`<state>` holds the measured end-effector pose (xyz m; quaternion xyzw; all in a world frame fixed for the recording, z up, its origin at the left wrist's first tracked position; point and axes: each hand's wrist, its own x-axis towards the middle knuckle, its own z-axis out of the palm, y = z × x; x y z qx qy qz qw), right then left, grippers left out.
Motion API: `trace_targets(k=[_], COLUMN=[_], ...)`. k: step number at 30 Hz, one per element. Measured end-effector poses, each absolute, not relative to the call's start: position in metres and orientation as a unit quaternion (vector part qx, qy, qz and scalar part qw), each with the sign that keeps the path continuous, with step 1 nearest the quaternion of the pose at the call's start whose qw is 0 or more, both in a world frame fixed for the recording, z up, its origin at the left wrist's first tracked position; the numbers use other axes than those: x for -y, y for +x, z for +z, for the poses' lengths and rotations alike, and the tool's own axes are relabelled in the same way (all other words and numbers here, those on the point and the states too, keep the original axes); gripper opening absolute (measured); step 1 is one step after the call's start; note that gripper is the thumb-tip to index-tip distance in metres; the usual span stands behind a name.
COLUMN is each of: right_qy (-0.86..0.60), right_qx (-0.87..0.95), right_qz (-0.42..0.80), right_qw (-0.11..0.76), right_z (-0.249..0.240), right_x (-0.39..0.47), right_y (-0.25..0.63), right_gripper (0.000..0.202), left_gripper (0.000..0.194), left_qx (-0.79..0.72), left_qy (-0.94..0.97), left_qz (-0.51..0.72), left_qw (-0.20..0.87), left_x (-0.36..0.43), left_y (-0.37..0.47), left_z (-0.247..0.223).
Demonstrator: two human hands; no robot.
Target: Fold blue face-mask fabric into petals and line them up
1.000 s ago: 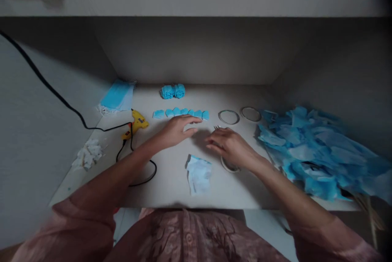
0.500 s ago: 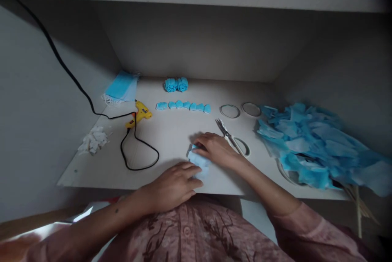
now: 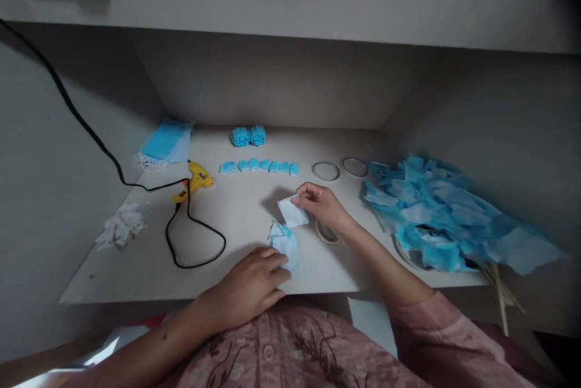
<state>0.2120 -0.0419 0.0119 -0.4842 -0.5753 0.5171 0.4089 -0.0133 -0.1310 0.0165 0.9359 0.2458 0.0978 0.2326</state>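
Observation:
Between thumb and fingertips, my right hand (image 3: 321, 203) pinches a small pale square of mask fabric (image 3: 293, 211), lifted off the white surface. My left hand (image 3: 254, 279) lies flat with its fingers stretched out, their tips on a light-blue piece of mask fabric (image 3: 282, 243) near the front edge. That piece looks folded or layered at its far end. Under my right wrist shows a pale loop, the scissors' handle (image 3: 327, 233); the blades are hidden behind the hand and fabric.
A yellow glue gun (image 3: 195, 181) with a black cord (image 3: 200, 264) lies left, near face masks (image 3: 167, 141) and white scraps (image 3: 121, 224). Behind are blue fabric rosettes (image 3: 248, 135), a row of folded pieces (image 3: 267, 166) and wire rings (image 3: 325, 171). Blue scraps (image 3: 445, 206) heap right.
My right hand has picked up a fabric square and raised it from the other piece. My left hand stays on the fabric. The view has shifted slightly.

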Motion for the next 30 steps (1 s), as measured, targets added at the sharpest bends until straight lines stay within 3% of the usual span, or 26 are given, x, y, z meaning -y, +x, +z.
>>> trace_targets(k=[6,11,16,18,20,24,30], right_qy=[-0.475,-0.462,-0.441,-0.433,-0.428,-0.424,-0.426], right_qx=[0.555,0.534,0.509,0.502,0.498,0.508,0.552], right_qz=[0.522,0.536,0.543,0.541,0.538,0.529,0.516], right_qw=[0.440,0.463,0.501,0.517,0.529,0.531,0.497], right_z=[0.023,0.031,0.038,0.039,0.038,0.032,0.012], right_x=[0.038,0.037,0.032,0.030,0.027,0.020,0.012], right_y=[0.210,0.203,0.189,0.184,0.183,0.190,0.197], right_gripper=[0.039,0.042,0.044,0.044,0.045,0.045,0.041], left_gripper=[0.025,0.017,0.057,0.059,0.049,0.033,0.026], left_qx=[-0.269,-0.422,-0.433,-0.402,-0.390,-0.412,-0.414], left_qy=[0.900,0.746,0.532,0.472,0.432,0.446,0.511], left_qz=[0.138,0.348,0.433,0.407,0.383,0.438,0.489], left_qw=[0.314,0.380,0.585,0.671,0.717,0.663,0.573], left_x=[0.122,0.096,0.063,0.052,0.041,0.018,0.006], left_y=[-0.019,-0.018,0.007,0.018,0.024,0.023,0.012], left_z=[0.025,0.029,0.031,0.030,0.029,0.026,0.022])
